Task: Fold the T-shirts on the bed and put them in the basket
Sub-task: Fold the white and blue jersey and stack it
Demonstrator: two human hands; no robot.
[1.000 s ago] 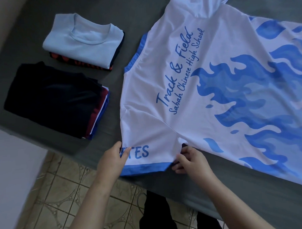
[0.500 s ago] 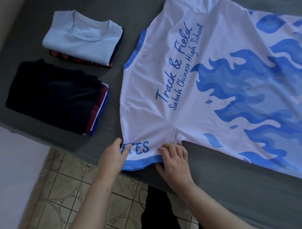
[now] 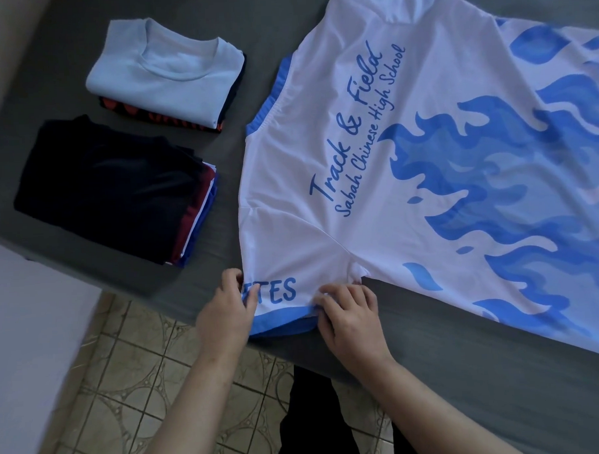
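A white T-shirt (image 3: 383, 128) with blue flames and blue lettering lies spread flat on the grey bed (image 3: 466, 374). Its near sleeve, edged in blue, reaches the bed's front edge. My left hand (image 3: 223, 314) pinches the left corner of that sleeve. My right hand (image 3: 348, 313) grips the sleeve's blue hem at its right end, fingers curled over the cloth. No basket is in view.
Two piles of folded shirts sit on the bed to the left: a light blue shirt (image 3: 163, 72) tops the far pile, a black one (image 3: 106, 186) tops the near pile. Tiled floor (image 3: 127, 385) lies below the bed edge. A pale wall stands at the left.
My right hand slid left from the armpit of the sleeve onto its blue hem and now grips it. My left hand kept its hold on the sleeve corner.
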